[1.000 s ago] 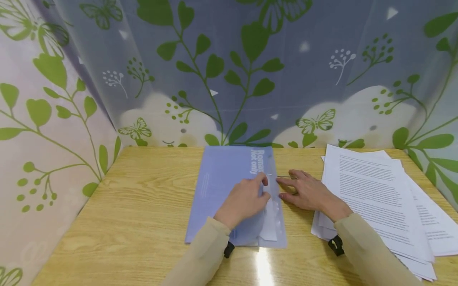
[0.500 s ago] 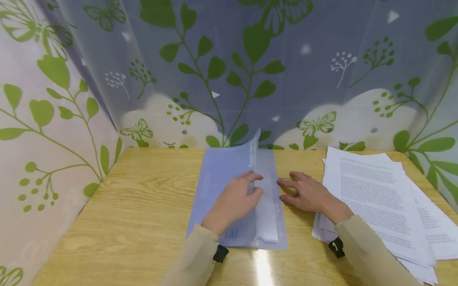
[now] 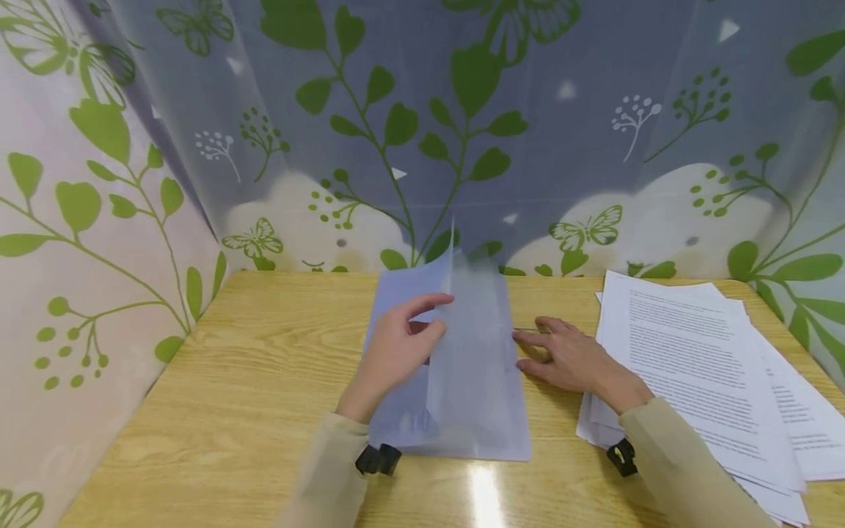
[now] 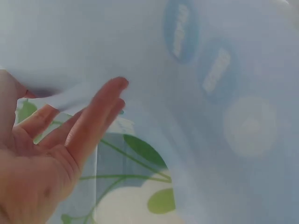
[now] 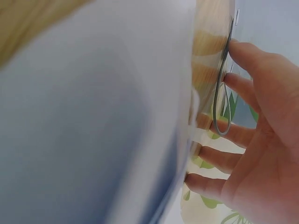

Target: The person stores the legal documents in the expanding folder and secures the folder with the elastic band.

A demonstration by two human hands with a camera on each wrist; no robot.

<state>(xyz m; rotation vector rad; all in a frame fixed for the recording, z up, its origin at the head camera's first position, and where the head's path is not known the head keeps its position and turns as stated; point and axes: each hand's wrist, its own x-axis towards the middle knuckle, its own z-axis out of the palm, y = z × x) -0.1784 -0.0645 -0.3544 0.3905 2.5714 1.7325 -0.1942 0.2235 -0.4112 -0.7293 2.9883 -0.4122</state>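
Note:
A translucent blue plastic folder (image 3: pixel 405 286) lies on the table, its top cover bent upward and leftward. My left hand (image 3: pixel 396 345) pinches that cover's free edge between thumb and fingers; in the left wrist view the hazy cover (image 4: pixel 140 51) passes between them. Beneath, a pale translucent inner side (image 3: pixel 482 389) shows at the right. My right hand (image 3: pixel 568 356) rests with extended fingers at the folder's right edge. Beside its thumb and fingertips, the right wrist view shows a thin grey wire loop (image 5: pixel 216 105).
Printed sheets (image 3: pixel 686 367) lie in a loose stack at the right, under and beside the right forearm. The wooden table (image 3: pixel 231 381) ends at a patterned curtain (image 3: pixel 515 147) with leaves and butterflies, close behind the folder. Another curtain side (image 3: pixel 99 293) stands at the left.
My left hand has moved left, drawing the folder's cover up and over from lying nearly flat, so more of the inside shows. The right hand has stayed at the right edge.

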